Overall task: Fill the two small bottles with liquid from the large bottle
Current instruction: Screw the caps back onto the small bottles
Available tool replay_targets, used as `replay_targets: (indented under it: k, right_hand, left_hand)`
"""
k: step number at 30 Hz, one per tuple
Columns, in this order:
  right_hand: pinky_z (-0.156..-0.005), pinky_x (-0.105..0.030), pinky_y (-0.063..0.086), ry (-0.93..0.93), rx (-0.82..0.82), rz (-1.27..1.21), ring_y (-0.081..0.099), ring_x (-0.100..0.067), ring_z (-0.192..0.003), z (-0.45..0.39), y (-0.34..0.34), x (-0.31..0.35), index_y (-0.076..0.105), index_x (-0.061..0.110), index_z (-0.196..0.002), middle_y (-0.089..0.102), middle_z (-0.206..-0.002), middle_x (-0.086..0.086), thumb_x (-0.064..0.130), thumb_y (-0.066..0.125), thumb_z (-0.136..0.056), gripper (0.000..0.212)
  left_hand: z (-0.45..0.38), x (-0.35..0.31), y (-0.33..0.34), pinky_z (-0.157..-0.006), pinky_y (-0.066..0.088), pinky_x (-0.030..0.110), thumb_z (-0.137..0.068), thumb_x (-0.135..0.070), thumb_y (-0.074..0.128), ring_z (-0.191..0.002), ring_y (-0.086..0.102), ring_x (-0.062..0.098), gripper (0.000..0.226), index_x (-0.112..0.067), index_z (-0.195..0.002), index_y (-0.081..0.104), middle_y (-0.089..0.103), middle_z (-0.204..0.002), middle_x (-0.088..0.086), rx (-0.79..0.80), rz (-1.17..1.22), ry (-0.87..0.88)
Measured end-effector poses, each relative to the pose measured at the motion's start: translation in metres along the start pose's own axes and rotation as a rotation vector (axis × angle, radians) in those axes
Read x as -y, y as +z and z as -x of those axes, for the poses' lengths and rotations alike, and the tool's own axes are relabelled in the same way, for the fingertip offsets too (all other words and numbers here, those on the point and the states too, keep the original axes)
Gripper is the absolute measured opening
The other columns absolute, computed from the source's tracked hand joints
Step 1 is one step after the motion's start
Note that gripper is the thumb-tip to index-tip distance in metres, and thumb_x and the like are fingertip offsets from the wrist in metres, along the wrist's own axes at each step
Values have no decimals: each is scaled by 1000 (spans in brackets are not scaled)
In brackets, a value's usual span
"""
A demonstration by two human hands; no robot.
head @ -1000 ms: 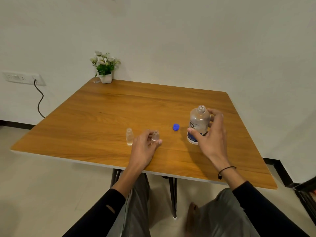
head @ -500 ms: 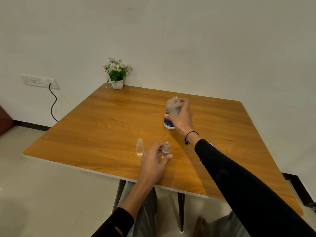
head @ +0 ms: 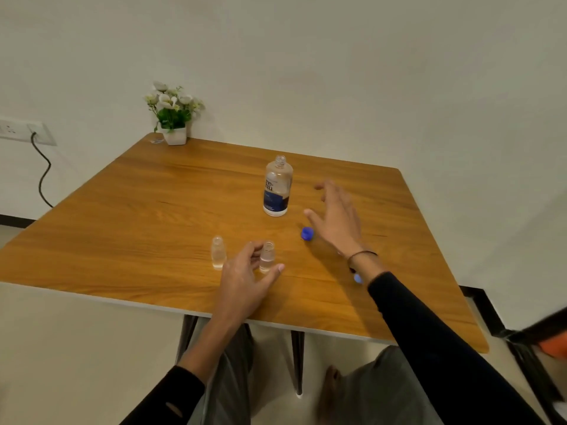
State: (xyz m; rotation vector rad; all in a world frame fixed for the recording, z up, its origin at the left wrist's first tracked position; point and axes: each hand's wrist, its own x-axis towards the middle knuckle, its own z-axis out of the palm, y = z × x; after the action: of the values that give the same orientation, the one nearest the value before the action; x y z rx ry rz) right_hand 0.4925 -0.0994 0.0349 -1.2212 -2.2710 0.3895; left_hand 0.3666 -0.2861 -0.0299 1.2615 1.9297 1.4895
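Note:
The large clear bottle (head: 277, 187) with a blue label stands upright and uncapped near the middle of the wooden table (head: 138, 216). My right hand (head: 336, 217) hovers to its right with fingers spread, holding nothing. A blue cap (head: 307, 233) lies on the table just left of that hand. Two small clear bottles stand near the front edge, both uncapped. My left hand (head: 245, 279) has thumb and fingers around the right small bottle (head: 267, 256). The left small bottle (head: 218, 252) stands free beside it.
A small white pot of flowers (head: 173, 113) sits at the table's far left corner. A wall socket with a black cable (head: 43, 170) is at the left. A dark chair frame (head: 527, 342) stands at the right. A small light blue object (head: 357, 278) lies by my right wrist.
My right hand set the large bottle down further back on the table, let go and drew away to the right. My left hand has kept its hold on the right small bottle.

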Motion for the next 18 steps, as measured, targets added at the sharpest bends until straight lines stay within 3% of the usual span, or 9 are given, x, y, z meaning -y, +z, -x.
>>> replay_targets:
  k: [3, 5, 7, 9, 11, 14, 18]
  right_hand:
    - [-76, -33, 43, 66, 184, 249, 54, -25, -115, 31, -30, -34, 51, 28, -132, 48, -131, -4, 34, 69, -98, 39]
    - [-69, -34, 41, 88, 264, 324, 56, -28, -99, 45, -32, -47, 53, 28, -127, 50, -127, -7, 25, 63, -101, 28]
    - [-63, -33, 39, 60, 260, 290, 57, -26, -89, 51, -25, -52, 55, 27, -110, 58, -117, -8, 14, 59, -101, 16]
    - [-57, -29, 33, 41, 215, 203, 57, -22, -85, 56, -26, -49, 54, 27, -96, 62, -105, -5, 8, 60, -98, 20]
    - [-60, -26, 36, -11, 189, 59, 59, -21, -87, 57, -32, -38, 58, 26, -93, 62, -98, 1, 6, 65, -94, 21]
    - [-79, -25, 51, -201, 288, -110, 62, -13, -97, 60, -46, -11, 69, 22, -106, 64, -109, 6, 9, 73, -94, 18]
    - [-83, -15, 47, -395, 397, -105, 60, -3, -99, 61, -51, 24, 73, 24, -117, 66, -112, 11, 12, 71, -97, 23]
  left_hand:
    - [1, -2, 4, -96, 54, 13, -94, -24, 80, -106, 60, -11, 46, -24, -136, 61, 61, -118, -21, -18, -30, 9]
    - [2, -2, 5, -90, 50, 4, -95, -21, 78, -103, 58, -15, 45, -24, -138, 61, 60, -117, -22, -19, -44, 11]
    - [2, -3, 4, -85, 45, -4, -96, -19, 77, -102, 57, -19, 45, -23, -138, 62, 59, -115, -25, -12, -35, 6]
    - [3, -3, 3, -85, 44, -4, -96, -18, 77, -102, 57, -19, 44, -21, -137, 63, 60, -113, -28, -8, -28, 3]
    - [4, -4, 3, -90, 47, 0, -96, -18, 77, -104, 60, -16, 43, -20, -136, 65, 66, -116, -21, 2, -20, 7]
    - [4, -8, 6, -94, 49, 4, -96, -17, 77, -106, 61, -13, 42, -20, -137, 66, 68, -119, -15, 28, -1, 20]
    - [4, -11, 11, -101, 55, 17, -95, -15, 78, -108, 67, -9, 41, -21, -134, 67, 71, -114, -17, 57, 16, 43]
